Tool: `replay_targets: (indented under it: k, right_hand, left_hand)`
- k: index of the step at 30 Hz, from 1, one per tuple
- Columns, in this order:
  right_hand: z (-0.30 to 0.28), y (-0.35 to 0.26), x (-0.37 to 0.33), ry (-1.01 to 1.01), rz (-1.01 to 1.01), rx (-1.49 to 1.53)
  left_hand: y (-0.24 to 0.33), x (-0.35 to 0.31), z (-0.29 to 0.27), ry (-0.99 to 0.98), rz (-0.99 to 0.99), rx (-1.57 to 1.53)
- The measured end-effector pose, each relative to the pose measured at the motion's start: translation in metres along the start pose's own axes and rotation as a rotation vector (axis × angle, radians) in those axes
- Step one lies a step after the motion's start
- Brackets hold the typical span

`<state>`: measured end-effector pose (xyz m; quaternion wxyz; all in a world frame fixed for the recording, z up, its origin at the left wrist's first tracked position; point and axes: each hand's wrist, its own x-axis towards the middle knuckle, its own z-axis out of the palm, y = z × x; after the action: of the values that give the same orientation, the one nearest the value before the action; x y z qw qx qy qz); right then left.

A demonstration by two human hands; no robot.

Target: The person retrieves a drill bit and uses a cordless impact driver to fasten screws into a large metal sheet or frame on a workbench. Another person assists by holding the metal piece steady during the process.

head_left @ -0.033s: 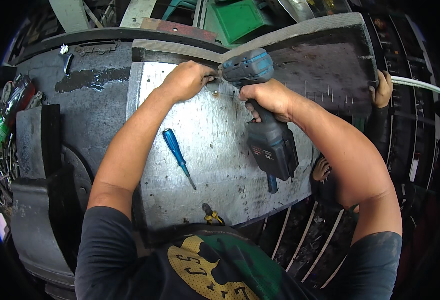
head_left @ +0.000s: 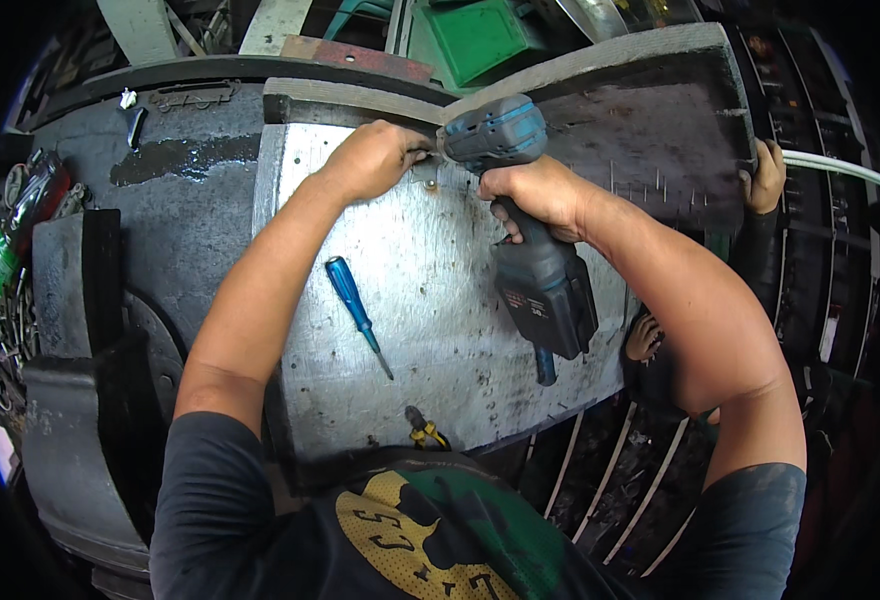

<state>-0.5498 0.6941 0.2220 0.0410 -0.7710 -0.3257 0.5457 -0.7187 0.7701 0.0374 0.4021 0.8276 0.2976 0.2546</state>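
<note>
My right hand [head_left: 545,195] grips the handle of a black-and-blue cordless drill [head_left: 500,132], its front pointing left. My left hand [head_left: 370,160] is closed, fingertips pinched just in front of the drill's nose; what they hold is hidden. Both hands are above a silver metal-faced panel [head_left: 410,310], near its far edge by a dark board [head_left: 650,130] with several thin nails or screws sticking out. A screwdriver [head_left: 352,300] with a blue handle lies on the panel. Yellow-and-black pliers [head_left: 426,432] lie at its near edge. Another blue-handled tool [head_left: 545,370] shows partly below the drill's battery.
Another person's hand [head_left: 763,182] holds the dark board's right end; their second hand [head_left: 645,338] is by the panel's right edge. A green bin [head_left: 475,40] stands beyond. Left are a dark work surface [head_left: 200,225], a bottle [head_left: 10,250] and loose tools. Slatted racking [head_left: 620,490] lies to the right.
</note>
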Motion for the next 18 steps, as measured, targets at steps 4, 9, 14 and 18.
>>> replay_targets:
  k: [4,9,14,18]
  right_hand:
    - [-0.001,0.000,0.003,-0.002,0.007,-0.042]
    - [-0.003,-0.004,0.005,-0.006,-0.007,-0.054]
    - [0.000,-0.010,0.003,-0.017,-0.036,-0.060]
    - [-0.001,-0.010,0.002,-0.013,-0.015,-0.080]
  left_hand:
    - [0.019,-0.010,-0.038,0.135,-0.050,-0.368]
    - [0.068,0.042,-0.065,0.444,0.473,-0.339]
    - [0.079,0.065,-0.043,0.374,0.403,-0.270]
    - [0.072,0.069,-0.027,0.411,0.331,-0.356]
